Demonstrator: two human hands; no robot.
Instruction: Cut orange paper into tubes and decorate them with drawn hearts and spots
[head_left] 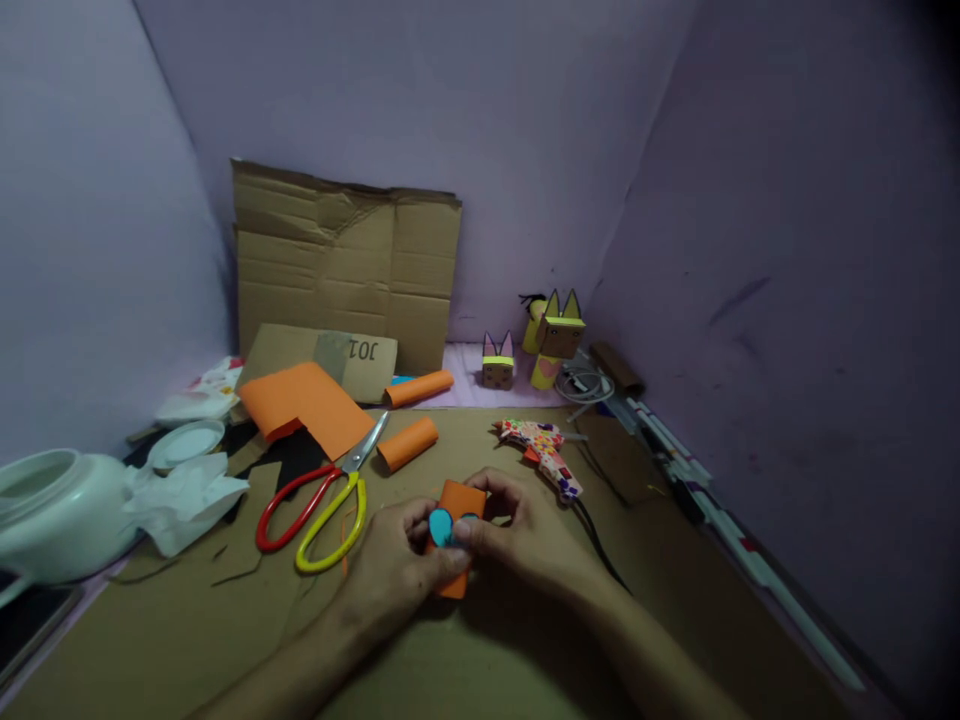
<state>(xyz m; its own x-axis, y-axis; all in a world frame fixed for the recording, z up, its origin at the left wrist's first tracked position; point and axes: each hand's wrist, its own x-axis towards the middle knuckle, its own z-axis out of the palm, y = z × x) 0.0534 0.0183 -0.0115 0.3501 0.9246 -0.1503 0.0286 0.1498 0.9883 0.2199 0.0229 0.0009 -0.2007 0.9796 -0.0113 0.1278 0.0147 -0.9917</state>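
Note:
An orange paper piece (463,497), looking like a small roll or box, stands between my two hands near the front middle. A blue rounded shape (440,526) lies on its face, with part of another blue piece beside it under my right thumb. My left hand (401,560) is closed round the left side and lower part of the orange piece. My right hand (517,525) grips the right side, its thumb pressing on the blue shapes and its fingers curled behind. The rear of the orange piece is hidden.
Scissors (351,463) with red and yellow handles lie left of my hands. Two orange rolls (409,444) and an orange sheet (311,400) lie behind. A patterned glue gun (551,457) with a black cord is at right; a white teapot (67,515) stands far left.

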